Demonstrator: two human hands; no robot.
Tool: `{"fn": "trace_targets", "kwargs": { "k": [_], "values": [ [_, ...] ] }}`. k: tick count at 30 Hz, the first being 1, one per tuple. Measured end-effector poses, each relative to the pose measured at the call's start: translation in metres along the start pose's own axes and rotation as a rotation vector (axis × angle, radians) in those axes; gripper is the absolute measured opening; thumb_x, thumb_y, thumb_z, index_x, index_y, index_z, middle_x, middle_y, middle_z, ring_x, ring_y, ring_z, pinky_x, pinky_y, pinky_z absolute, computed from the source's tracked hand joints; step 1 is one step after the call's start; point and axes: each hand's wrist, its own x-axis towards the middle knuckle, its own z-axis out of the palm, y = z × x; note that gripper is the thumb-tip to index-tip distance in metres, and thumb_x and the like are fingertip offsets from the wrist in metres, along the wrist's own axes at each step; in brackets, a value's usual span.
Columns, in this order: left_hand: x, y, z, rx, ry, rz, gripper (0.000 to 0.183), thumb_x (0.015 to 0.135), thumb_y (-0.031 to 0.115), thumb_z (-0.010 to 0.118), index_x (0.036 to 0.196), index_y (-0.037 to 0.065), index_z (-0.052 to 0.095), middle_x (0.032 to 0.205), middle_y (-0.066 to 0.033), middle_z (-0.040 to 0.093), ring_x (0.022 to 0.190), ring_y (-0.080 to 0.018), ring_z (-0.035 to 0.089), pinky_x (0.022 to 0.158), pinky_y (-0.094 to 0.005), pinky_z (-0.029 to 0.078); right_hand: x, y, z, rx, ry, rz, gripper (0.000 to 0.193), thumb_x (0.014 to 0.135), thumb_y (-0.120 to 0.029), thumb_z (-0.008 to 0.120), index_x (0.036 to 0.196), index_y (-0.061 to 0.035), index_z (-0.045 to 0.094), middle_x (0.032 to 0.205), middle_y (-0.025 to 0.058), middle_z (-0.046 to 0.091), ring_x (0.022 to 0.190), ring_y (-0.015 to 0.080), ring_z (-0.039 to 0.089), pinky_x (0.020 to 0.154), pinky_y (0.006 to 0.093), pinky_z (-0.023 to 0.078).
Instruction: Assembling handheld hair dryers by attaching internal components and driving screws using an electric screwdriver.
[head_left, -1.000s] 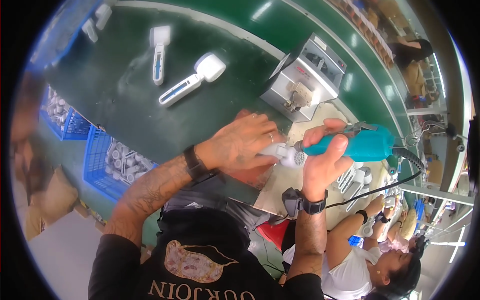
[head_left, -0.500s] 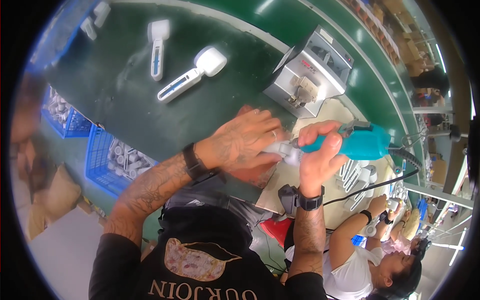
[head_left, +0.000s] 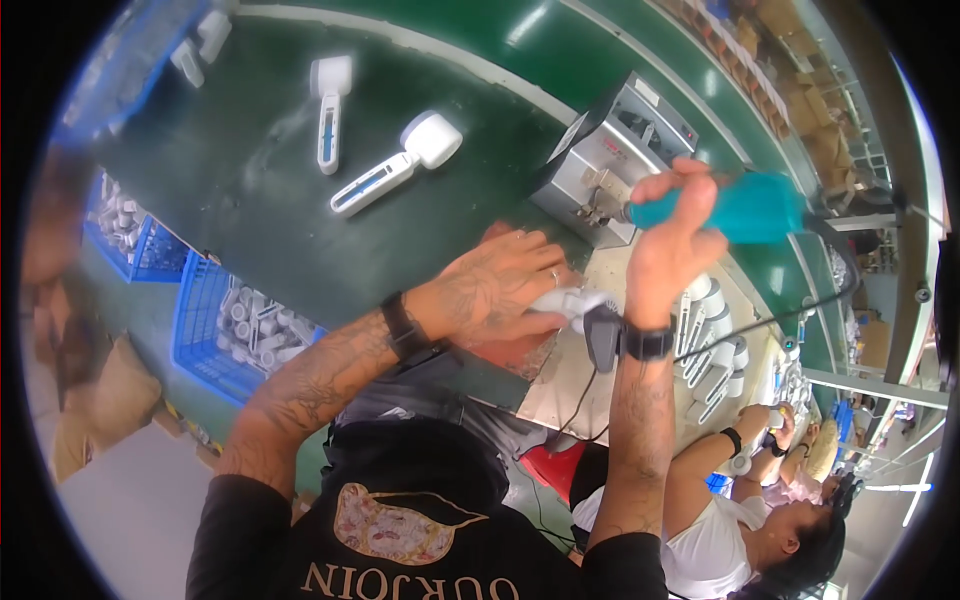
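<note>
My left hand [head_left: 505, 285] is closed on a white handheld piece [head_left: 573, 302], shaped like a shower head, and rests with it over a reddish pad [head_left: 515, 355]. The fingers partly hide the piece. My right hand [head_left: 672, 240] is wrapped round a teal electric screwdriver [head_left: 755, 208] with a black cord, blurred by motion. The screwdriver's tip is at the front of a grey metal screw feeder [head_left: 578, 165]; whether it touches a screw there cannot be seen. Two white handheld units with round heads, a larger one [head_left: 375, 185] and a smaller one [head_left: 328, 130], lie on the green table.
Blue baskets [head_left: 200, 320] full of white parts stand left below the table [head_left: 260, 210]. At the right, several white units [head_left: 705, 340] lie in rows on a pale board [head_left: 560, 385]. A co-worker [head_left: 700, 520] in a white shirt works nearby.
My right hand has lifted the screwdriver away from the white piece, up and to the right, to the screw feeder. My left hand has stayed on the piece.
</note>
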Motion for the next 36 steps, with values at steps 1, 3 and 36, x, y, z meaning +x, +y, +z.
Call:
{"fn": "trace_targets", "kwargs": {
  "k": [1, 3, 36],
  "values": [
    [0.001, 0.001, -0.002, -0.015, -0.047, -0.019, 0.044, 0.092, 0.039, 0.069, 0.124, 0.009, 0.064, 0.111, -0.0091, 0.059, 0.105, -0.0291, 0.055, 0.096, -0.041, 0.047, 0.006, 0.011, 0.002, 0.058, 0.003, -0.036, 0.043, 0.108, -0.041, 0.051, 0.109, 0.0025, 0.056, 0.077, 0.0077, 0.059, 0.071, 0.0188, 0.061, 0.063, 0.0311, 0.048],
    [0.001, 0.002, -0.002, -0.017, -0.087, -0.046, 0.045, 0.093, 0.042, 0.068, 0.126, 0.012, 0.063, 0.11, -0.007, 0.058, 0.105, -0.0274, 0.055, 0.098, -0.0401, 0.045, 0.008, 0.03, 0.004, 0.144, -0.027, -0.076, 0.038, 0.108, -0.036, 0.054, 0.107, 0.0022, 0.056, 0.078, 0.0081, 0.059, 0.07, 0.0188, 0.06, 0.062, 0.0316, 0.048],
    [0.007, 0.004, -0.003, -0.013, -0.141, -0.092, 0.031, 0.094, 0.025, 0.063, 0.122, 0.012, 0.068, 0.113, -0.0073, 0.062, 0.1, -0.0299, 0.056, 0.09, -0.0431, 0.046, -0.089, 0.002, -0.045, 0.311, -0.096, 0.102, 0.05, 0.1, -0.05, 0.063, 0.1, -0.0009, 0.051, 0.07, 0.0082, 0.052, 0.058, 0.021, 0.051, 0.057, 0.0368, 0.046]
  ]
}}
